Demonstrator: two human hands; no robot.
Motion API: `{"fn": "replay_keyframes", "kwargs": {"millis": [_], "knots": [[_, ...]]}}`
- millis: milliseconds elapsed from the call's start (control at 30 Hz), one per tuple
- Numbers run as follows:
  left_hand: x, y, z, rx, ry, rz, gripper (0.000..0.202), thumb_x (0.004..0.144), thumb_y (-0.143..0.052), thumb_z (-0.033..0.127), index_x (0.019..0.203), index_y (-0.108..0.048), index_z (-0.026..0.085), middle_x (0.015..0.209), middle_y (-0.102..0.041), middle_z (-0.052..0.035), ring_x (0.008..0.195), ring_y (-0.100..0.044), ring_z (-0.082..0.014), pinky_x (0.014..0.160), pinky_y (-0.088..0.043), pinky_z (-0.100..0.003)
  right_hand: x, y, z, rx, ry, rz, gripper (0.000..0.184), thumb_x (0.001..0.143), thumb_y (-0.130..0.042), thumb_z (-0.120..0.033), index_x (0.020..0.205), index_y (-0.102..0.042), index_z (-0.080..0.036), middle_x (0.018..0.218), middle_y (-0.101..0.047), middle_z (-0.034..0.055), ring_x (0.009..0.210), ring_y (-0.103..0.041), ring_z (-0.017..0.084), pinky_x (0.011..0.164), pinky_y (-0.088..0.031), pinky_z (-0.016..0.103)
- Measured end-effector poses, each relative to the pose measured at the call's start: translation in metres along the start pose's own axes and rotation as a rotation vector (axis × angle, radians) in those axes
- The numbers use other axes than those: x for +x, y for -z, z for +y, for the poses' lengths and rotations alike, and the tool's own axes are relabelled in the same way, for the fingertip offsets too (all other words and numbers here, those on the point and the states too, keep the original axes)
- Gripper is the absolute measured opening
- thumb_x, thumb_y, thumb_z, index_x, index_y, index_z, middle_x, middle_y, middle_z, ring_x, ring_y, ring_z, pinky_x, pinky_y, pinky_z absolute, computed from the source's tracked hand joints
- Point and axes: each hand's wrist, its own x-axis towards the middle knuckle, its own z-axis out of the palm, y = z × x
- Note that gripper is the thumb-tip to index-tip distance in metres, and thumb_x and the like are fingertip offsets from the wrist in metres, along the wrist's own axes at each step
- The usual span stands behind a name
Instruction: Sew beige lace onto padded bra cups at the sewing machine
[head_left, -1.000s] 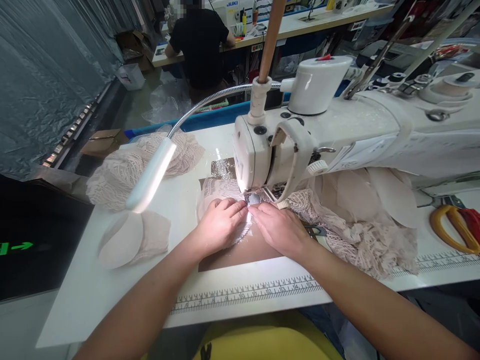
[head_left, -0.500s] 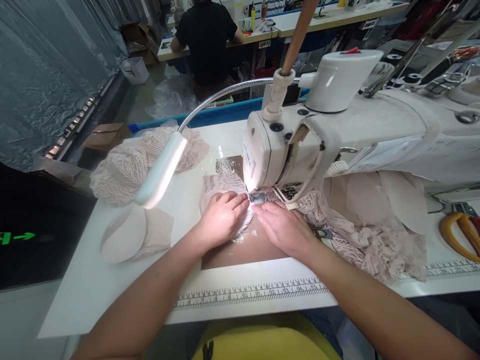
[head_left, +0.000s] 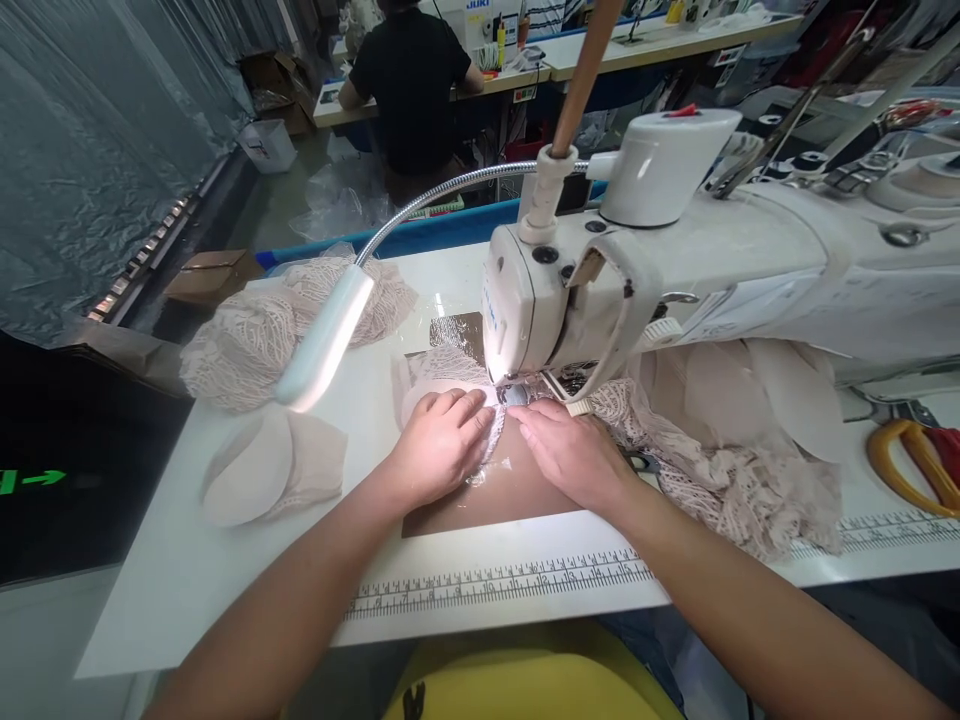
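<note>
A pale pink lace piece (head_left: 442, 367) lies under the needle end of a white sewing machine (head_left: 517, 300). My left hand (head_left: 442, 440) presses on the lace, its fingers bent and close together with the lace edge beneath them. Close beside the presser foot, my right hand (head_left: 566, 445) has its fingers together, fingertips at the lace edge; its palm side is hidden. Both hands rest over a brown plate (head_left: 495, 510) on the white table (head_left: 375, 570). The needle itself is too small to make out.
A lit lamp (head_left: 326, 335) on a bent neck hangs at the left. Lace bundles (head_left: 247, 335) and cup-shaped pieces (head_left: 251, 470) lie left; more lace (head_left: 757, 500) lies right, near yellow-handled scissors (head_left: 904, 465). A ruler strip (head_left: 517, 580) runs along the front. A co-worker (head_left: 412, 90) sits beyond.
The lace piece has shifted a little left and away from me under the machine. My left hand has moved slightly left; my right hand stays beside the presser foot.
</note>
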Motion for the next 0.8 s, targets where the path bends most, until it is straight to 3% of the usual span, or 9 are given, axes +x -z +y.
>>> {"fn": "replay_keyframes", "kwargs": {"millis": [233, 433, 800], "knots": [[-0.001, 0.003, 0.001, -0.088, -0.084, 0.019, 0.034, 0.097, -0.038, 0.029, 0.123, -0.056, 0.015, 0.127, -0.057, -0.0124, 0.109, -0.052, -0.0247, 0.088, -0.041, -0.04, -0.001, 0.0, -0.004, -0.036, 0.002, -0.014, 0.035, 0.09, -0.042, -0.015, 0.117, -0.063, -0.02, 0.106, -0.068, 0.0051, 0.084, -0.06, 0.018, 0.071, -0.041, 0.029], [-0.001, 0.002, -0.003, -0.078, -0.151, 0.005, 0.032, 0.097, -0.038, 0.022, 0.121, -0.058, 0.014, 0.129, -0.057, -0.0117, 0.111, -0.051, -0.0236, 0.086, -0.041, -0.038, -0.001, 0.001, -0.009, -0.104, 0.035, -0.106, 0.037, 0.087, -0.043, -0.011, 0.116, -0.064, -0.02, 0.095, -0.066, 0.0057, 0.081, -0.056, 0.019, 0.068, -0.038, 0.03], [0.006, 0.003, 0.007, 0.009, -0.068, -0.043, 0.039, 0.096, -0.036, 0.024, 0.128, -0.053, 0.01, 0.134, -0.054, -0.0129, 0.104, -0.052, -0.0257, 0.08, -0.042, -0.04, 0.001, -0.005, -0.01, -0.155, -0.024, -0.082, 0.039, 0.089, -0.041, -0.013, 0.123, -0.061, -0.017, 0.098, -0.066, 0.0077, 0.083, -0.056, 0.021, 0.067, -0.037, 0.031]]}}
